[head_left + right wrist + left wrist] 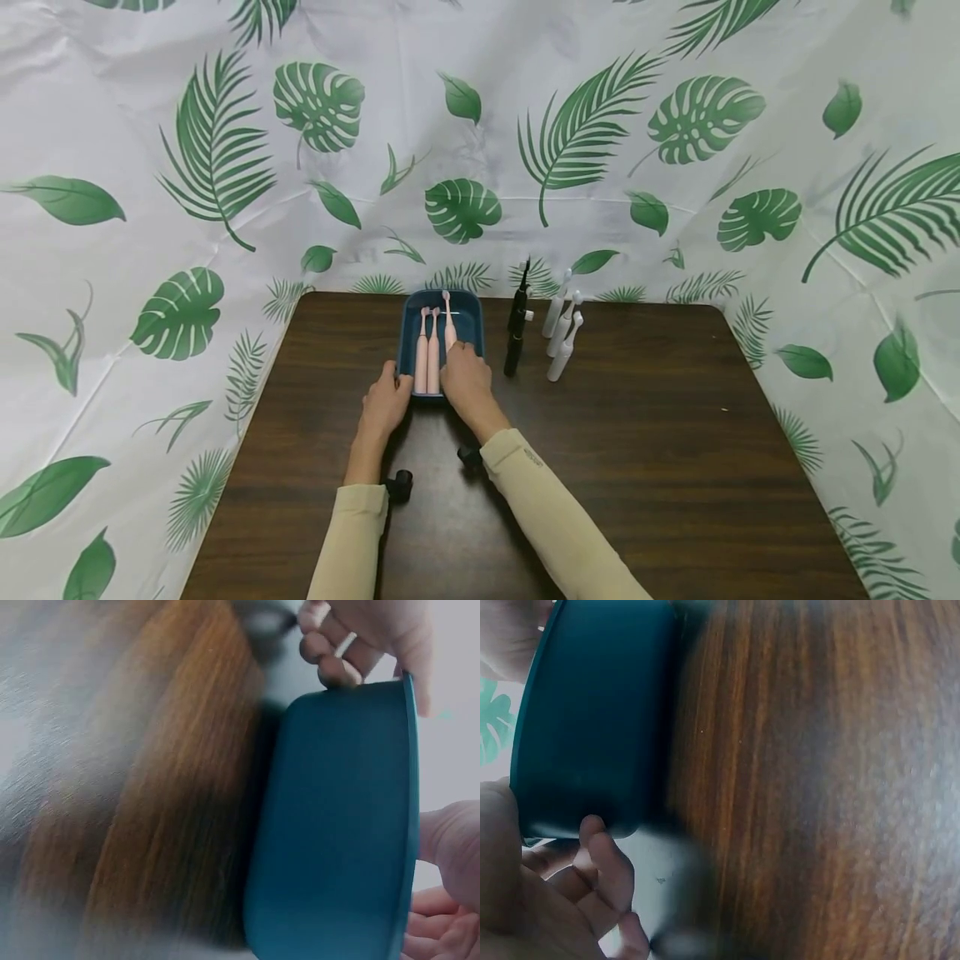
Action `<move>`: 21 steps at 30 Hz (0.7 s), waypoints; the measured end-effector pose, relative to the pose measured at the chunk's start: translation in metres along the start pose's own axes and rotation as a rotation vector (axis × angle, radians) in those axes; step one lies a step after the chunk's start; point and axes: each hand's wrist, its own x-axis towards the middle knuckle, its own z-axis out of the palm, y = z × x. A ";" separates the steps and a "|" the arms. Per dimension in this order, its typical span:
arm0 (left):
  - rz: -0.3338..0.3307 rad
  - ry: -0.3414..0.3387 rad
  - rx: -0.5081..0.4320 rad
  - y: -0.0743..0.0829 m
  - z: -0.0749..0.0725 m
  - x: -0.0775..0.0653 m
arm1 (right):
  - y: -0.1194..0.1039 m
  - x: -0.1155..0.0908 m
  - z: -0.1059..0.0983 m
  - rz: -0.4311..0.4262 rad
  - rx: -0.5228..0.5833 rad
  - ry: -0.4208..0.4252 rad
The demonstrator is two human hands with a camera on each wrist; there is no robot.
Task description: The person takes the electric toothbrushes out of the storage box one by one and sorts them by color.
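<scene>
The left hand (386, 405) grips the near left corner of a blue tray (468, 317), its thumb up by the rim and its bent fingertips against the outer wall. The right hand (469, 382) reaches over the tray's near right part, its fingers curled round the lower end of a pink toothbrush (449, 327), whose head points away from the hand; the grasp itself is partly hidden. Just left of the right hand, two more pink toothbrushes (433, 358) lie side by side in the tray, heads also pointing away. Beyond the right hand and to its right, two black toothbrushes (514, 350) stand on the dark brown surface (637, 467), and farther right stand three white toothbrushes (561, 360). A leaf-patterned cloth (405, 125) hangs behind the surface.
</scene>
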 end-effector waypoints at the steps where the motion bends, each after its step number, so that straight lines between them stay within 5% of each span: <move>1: 0.000 0.002 0.001 0.000 0.000 0.000 | 0.000 -0.002 -0.001 -0.009 -0.003 0.013; 21: -0.028 0.001 -0.006 0.004 0.001 -0.004 | 0.013 -0.043 -0.037 -0.115 0.114 0.169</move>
